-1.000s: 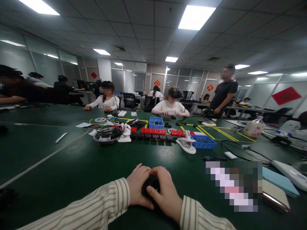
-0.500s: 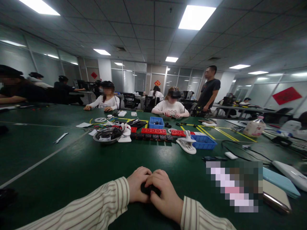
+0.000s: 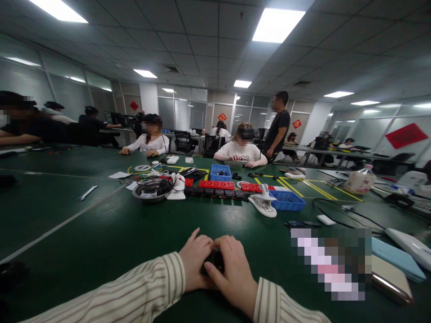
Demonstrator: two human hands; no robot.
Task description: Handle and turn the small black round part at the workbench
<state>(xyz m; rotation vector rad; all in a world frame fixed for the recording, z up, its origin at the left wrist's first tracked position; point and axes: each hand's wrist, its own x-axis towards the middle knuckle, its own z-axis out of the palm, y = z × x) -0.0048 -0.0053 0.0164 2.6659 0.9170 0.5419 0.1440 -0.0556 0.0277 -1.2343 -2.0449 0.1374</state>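
A small dark, rounded object (image 3: 216, 259) lies between my two hands low in the middle of the view; its kind is mostly hidden by my fingers. My left hand (image 3: 198, 260) wraps its left side, with one finger sticking up. From the right, my right hand (image 3: 234, 269) closes over it, fingers bent across the top and the thumb at its near side. The fingertips of both hands meet above it. Both hands rest at the green table (image 3: 141, 237).
Ahead stand a metal bowl of cables (image 3: 153, 190), a row of red sockets (image 3: 217, 185), a white clip stand (image 3: 263, 204) and blue trays (image 3: 288, 200). A wrench (image 3: 88, 193) lies left; a beige phone-like case (image 3: 389, 278) lies right. Co-workers (image 3: 240, 150) sit across.
My right thumb has shifted on the dark object, uncovering more of its top. A finger of my left hand has lifted. The standing person at the back has moved left.
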